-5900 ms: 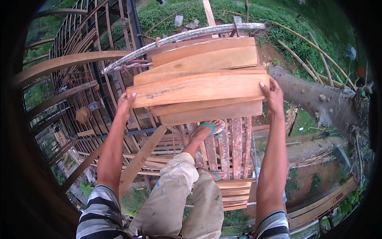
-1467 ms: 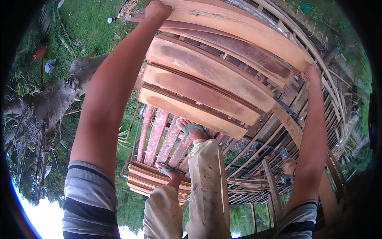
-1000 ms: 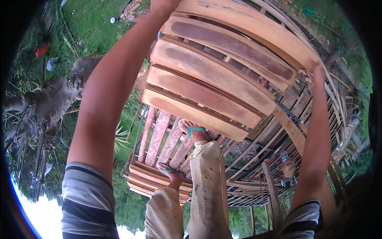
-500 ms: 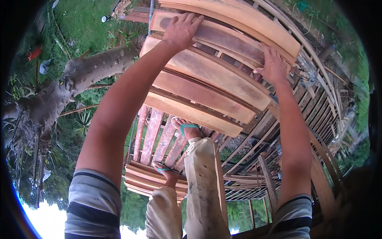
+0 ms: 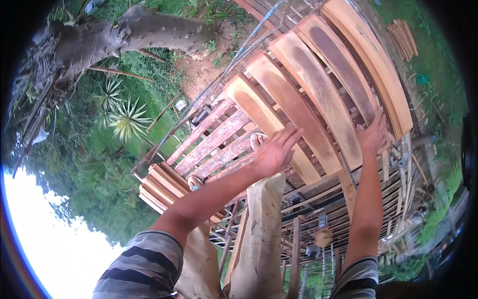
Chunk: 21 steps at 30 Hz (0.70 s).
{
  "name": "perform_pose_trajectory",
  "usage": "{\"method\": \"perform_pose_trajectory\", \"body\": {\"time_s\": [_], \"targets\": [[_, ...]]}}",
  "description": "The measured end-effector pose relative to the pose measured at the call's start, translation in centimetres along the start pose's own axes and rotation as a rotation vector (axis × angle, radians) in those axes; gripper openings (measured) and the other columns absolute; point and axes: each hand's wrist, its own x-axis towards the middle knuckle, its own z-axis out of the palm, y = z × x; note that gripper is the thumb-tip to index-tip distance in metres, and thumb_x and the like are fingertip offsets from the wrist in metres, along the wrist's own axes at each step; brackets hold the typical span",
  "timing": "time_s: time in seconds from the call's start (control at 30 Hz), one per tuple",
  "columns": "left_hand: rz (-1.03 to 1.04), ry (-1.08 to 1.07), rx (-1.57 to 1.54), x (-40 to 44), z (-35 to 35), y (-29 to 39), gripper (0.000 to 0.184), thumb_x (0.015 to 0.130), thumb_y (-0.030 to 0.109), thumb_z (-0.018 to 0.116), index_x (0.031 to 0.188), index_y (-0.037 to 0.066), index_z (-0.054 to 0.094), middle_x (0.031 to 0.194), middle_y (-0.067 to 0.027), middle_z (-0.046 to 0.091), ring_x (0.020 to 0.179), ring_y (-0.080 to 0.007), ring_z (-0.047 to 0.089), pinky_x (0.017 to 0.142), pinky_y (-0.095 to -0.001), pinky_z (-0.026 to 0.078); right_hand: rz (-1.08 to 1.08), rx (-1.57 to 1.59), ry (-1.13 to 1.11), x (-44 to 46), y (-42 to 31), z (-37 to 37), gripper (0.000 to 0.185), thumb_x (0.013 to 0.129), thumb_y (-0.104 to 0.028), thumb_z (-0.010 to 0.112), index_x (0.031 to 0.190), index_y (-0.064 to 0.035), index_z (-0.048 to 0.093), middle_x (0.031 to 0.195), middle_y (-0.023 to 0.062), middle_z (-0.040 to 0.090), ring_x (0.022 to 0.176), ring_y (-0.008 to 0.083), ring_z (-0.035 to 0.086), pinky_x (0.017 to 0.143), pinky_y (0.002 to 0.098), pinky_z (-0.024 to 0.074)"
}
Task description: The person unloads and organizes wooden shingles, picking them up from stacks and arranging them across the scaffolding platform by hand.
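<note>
Several reddish-brown wooden boards lie side by side with gaps between them. My right hand [image 5: 373,134] is at the near end of a dark-stained board [image 5: 343,65], thumb on one edge and fingers on the other. My left hand [image 5: 276,152] is over the near ends of a light-tipped board [image 5: 256,107] and a reddish board [image 5: 294,104]. Its fingers are stretched out and hold nothing; whether they touch the wood I cannot tell. A paler board [image 5: 318,89] lies between the reddish one and the dark-stained one.
A stack of long boards [image 5: 373,60] runs along the right. Paint-worn slats [image 5: 214,144] are under my sandalled feet, beside another board stack [image 5: 164,182]. A blue-marked pole [image 5: 256,37] crosses near the boards' far ends. Below are a tree trunk [image 5: 149,32] and slatted framework [image 5: 328,204].
My left hand has come off the far end of the dark-stained board and back toward me. My right hand stays at its near end. The view has turned, showing the boards more upright.
</note>
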Motion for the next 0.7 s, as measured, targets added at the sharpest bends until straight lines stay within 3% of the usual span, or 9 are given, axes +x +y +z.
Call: {"method": "perform_pose_trajectory", "body": {"time_s": [0.1,0.2,0.27,0.37,0.47,0.5,0.6,0.7], "targets": [[-0.331,-0.084,-0.165,-13.1,2.0,-0.4,0.068,0.092,0.020,0.061,0.153,0.004,0.034,0.150,-0.0212,0.043,0.137,-0.0395,0.045,0.113,-0.0487,0.039,-0.167,0.147,0.129,-3.9,-2.4,0.8,0.088,0.082,-0.017,0.078,0.157,-0.0122,0.033,0.155,0.0183,0.039,0.142,0.0374,0.039,0.112,0.0530,0.0374],[-0.615,-0.256,-0.333,-24.6,6.0,1.6,0.065,0.099,0.038,0.054,0.152,0.004,0.037,0.148,-0.0230,0.047,0.137,-0.0430,0.045,0.114,-0.0490,0.038,-0.294,0.197,0.031,-12.4,-7.5,0.7,0.077,0.084,-0.014,0.074,0.153,-0.0079,0.040,0.154,0.0223,0.039,0.140,0.0401,0.041,0.114,0.0498,0.0370],[-0.944,-0.487,-0.868,-29.8,9.1,2.2,0.067,0.102,0.050,0.048,0.149,0.003,0.042,0.136,-0.0238,0.059,0.129,-0.0408,0.055,0.111,-0.0478,0.042,-0.391,0.231,-0.091,-19.0,-10.2,2.2,0.075,0.084,-0.012,0.072,0.151,-0.0076,0.042,0.155,0.0231,0.038,0.140,0.0417,0.040,0.116,0.0489,0.0355],[-1.032,-0.836,-1.957,-33.9,6.7,3.0,0.068,0.102,0.058,0.045,0.141,0.003,0.052,0.122,-0.0211,0.068,0.119,-0.0328,0.065,0.108,-0.0448,0.046,-0.469,0.256,-0.411,-29.2,-14.4,2.7,0.075,0.083,-0.017,0.073,0.151,-0.0065,0.042,0.154,0.0254,0.039,0.143,0.0423,0.037,0.118,0.0488,0.0334],[-0.939,-0.445,-2.034,-36.6,5.2,1.8,0.066,0.103,0.059,0.043,0.132,0.003,0.060,0.121,-0.0174,0.070,0.114,-0.0258,0.067,0.104,-0.0416,0.048,-0.559,-0.105,-0.837,-34.8,-16.0,3.7,0.085,0.082,-0.037,0.073,0.153,-0.0058,0.038,0.148,0.0265,0.046,0.138,0.0424,0.045,0.112,0.0488,0.0399],[-0.986,-0.139,-2.095,-37.4,5.2,0.1,0.063,0.103,0.057,0.044,0.132,0.003,0.060,0.122,-0.0167,0.070,0.115,-0.0256,0.066,0.104,-0.0408,0.048,-0.511,-0.286,-0.954,-35.7,-18.4,1.7,0.090,0.081,-0.044,0.073,0.154,-0.0057,0.037,0.143,0.0268,0.052,0.133,0.0430,0.050,0.110,0.0485,0.0432],[-1.054,0.843,-2.170,-41.0,5.4,-5.7,0.049,0.106,0.042,0.046,0.137,0.005,0.051,0.129,-0.0127,0.065,0.117,-0.0246,0.064,0.104,-0.0404,0.048,-0.610,-0.541,-1.029,-35.1,-20.2,1.7,0.080,0.082,-0.044,0.069,0.148,-0.0053,0.046,0.130,0.0255,0.063,0.121,0.0438,0.061,0.104,0.0487,0.0482],[-1.307,1.529,-2.137,-47.3,5.1,-10.0,0.047,0.104,0.035,0.051,0.142,0.007,0.045,0.130,-0.0124,0.063,0.118,-0.0242,0.062,0.099,-0.0418,0.051,-1.013,-0.999,-1.050,-33.4,-24.5,2.9,0.061,0.083,-0.032,0.063,0.137,-0.0031,0.058,0.122,0.0282,0.066,0.115,0.0434,0.064,0.102,0.0497,0.0489]]}}
